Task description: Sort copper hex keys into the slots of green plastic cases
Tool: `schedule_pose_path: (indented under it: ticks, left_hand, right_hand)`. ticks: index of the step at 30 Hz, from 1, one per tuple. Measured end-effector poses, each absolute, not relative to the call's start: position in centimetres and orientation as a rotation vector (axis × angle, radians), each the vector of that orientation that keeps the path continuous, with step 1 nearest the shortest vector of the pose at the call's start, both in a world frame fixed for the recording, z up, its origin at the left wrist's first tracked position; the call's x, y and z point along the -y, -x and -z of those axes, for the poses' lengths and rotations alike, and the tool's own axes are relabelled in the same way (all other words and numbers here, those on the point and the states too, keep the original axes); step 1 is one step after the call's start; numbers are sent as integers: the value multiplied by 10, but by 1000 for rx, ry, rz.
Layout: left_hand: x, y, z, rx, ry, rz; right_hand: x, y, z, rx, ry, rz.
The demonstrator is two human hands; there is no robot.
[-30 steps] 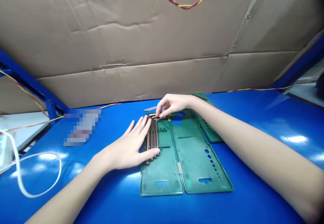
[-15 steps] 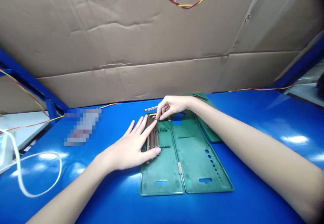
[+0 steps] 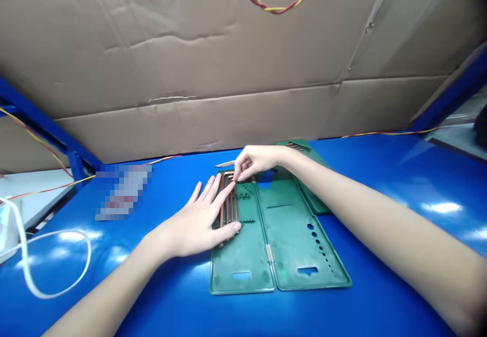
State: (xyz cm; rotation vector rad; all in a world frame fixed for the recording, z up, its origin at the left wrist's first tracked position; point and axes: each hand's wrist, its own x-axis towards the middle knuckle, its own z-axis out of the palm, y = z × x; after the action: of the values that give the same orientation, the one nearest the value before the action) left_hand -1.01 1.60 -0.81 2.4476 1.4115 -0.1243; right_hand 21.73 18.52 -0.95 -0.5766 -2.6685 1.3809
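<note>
A green plastic case (image 3: pixel 243 261) lies opened flat on the blue table, its two halves joined by a hinge. Several copper-coloured L-shaped hex keys (image 3: pixel 228 207) sit side by side in its left half. My left hand (image 3: pixel 196 225) lies over them with fingers spread, the index finger and thumb touching the keys. At the far end of that row, my right hand (image 3: pixel 247 164) pinches the bent end of a hex key between thumb and fingertips. Its fingers partly hide that end.
Behind the right half is a second green case (image 3: pixel 321 202) holding more keys (image 3: pixel 298 147). Thin metal rods (image 3: pixel 225 164) lie beyond my right hand. A white cable (image 3: pixel 89 256) loops at left, and a cardboard wall (image 3: pixel 228 119) stands behind the table.
The view has shifted very slightly. Both hands keep nearly the same places on the hex keys, and the case has not moved.
</note>
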Motion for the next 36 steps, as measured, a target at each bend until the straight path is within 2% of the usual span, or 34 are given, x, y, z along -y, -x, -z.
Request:
schedule_pose_path:
  ticks: [9,25,27,32,36]
  left_hand:
    - [-16,11,14,-1368,-2540,29]
    - [-17,8,10,-1405,-2519,96]
    - [-17,10,10,-1407,-2520,90]
    - [-16,14,12,-1404,-2538,76]
    - [-17,18,12,-1398,-2537,62]
  right_hand:
    - [-186,-213,16,2507,648,-1536]
    - [-183,-212,13,2551,695,-1485]
    - [-184,-216,10,2536,701,-1387]
    - [-194,-231,15,2369,908,-752]
    - [-201,-237,22,2528,991,-549]
